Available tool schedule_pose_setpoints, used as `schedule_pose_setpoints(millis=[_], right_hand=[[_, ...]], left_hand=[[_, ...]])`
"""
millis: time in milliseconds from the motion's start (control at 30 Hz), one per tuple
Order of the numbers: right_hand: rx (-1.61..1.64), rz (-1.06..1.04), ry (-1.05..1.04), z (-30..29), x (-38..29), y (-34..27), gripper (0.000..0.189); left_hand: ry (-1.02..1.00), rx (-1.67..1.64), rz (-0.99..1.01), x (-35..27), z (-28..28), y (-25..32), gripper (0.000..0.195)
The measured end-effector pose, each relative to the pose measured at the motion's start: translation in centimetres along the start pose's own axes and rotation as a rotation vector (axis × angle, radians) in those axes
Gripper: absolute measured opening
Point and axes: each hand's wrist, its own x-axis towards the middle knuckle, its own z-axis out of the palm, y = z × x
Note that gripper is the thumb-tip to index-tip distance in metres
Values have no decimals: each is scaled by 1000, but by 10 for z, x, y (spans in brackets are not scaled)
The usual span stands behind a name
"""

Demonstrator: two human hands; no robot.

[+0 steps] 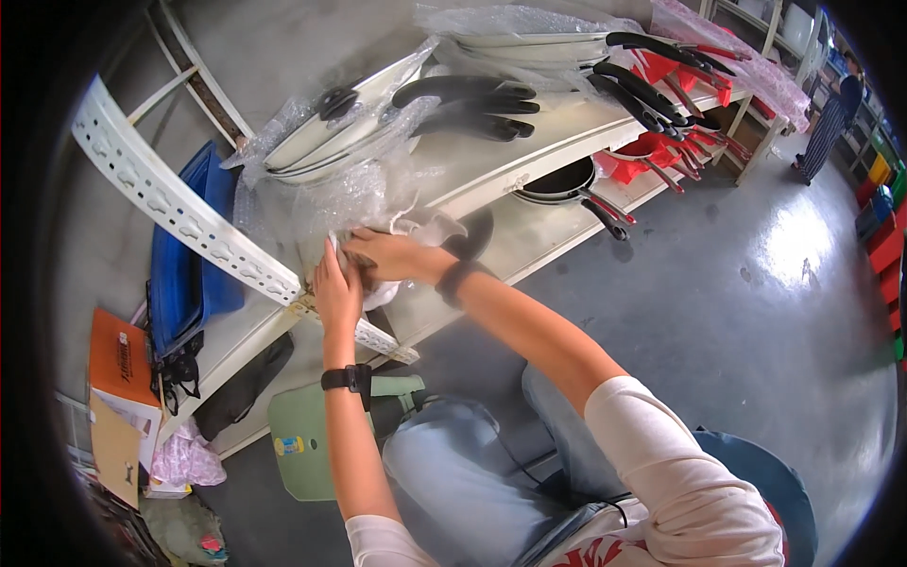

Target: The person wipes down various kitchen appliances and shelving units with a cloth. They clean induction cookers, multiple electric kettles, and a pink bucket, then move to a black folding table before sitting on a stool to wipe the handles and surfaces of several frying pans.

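Note:
On the shelf beside a perforated white post (186, 221), my left hand (339, 287) is held upright along the left side of a crumpled white wrapped bundle (382, 295). My right hand (388, 255) grips the same bundle from the right, its fingers curled and almost touching my left. Most of what the bundle holds is hidden by my hands. Just behind them bunches clear bubble wrap (340, 195). Above it lie stacked white pans (333, 138) in bubble wrap, with black handles (471, 99) pointing right. A dark rounded shape (476, 237) shows beside my right wrist.
More wrapped pans (538, 48) lie along the upper shelf (538, 152). Dark frying pans (556, 181) sit on the shelf below. At left are a blue plastic bin (186, 276) and an orange box (117, 354). A green plastic stool (301, 461) is near my knees; a person (830, 120) stands far right.

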Motion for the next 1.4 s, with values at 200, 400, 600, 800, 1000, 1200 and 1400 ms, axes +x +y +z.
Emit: schedule_pose_setpoints(millis=[200, 400, 600, 800, 1000, 1200, 1400], right_hand=[[-412, -56, 265, -37, -35, 53, 67], [-505, 75, 301, -79, -62, 93, 75], [-528, 211, 246, -144, -103, 131, 80], [-503, 343, 268, -185, -129, 155, 93], [-520, 420, 255, -217, -148, 183, 98], [-575, 437, 208, -215, -145, 175, 96], [-714, 526, 197, -210, -142, 172, 94]], left_hand=[[-260, 3, 148, 25, 23, 15, 80], [-498, 91, 103, 60, 51, 86, 94], [-374, 10, 316, 86, 102, 151, 96], [-297, -9, 428, 103, 151, 212, 91], [-107, -113, 541, 118, 183, 245, 83], [-137, -132, 533, 124, 188, 239, 84], [-39, -130, 505, 112, 188, 244, 73]])
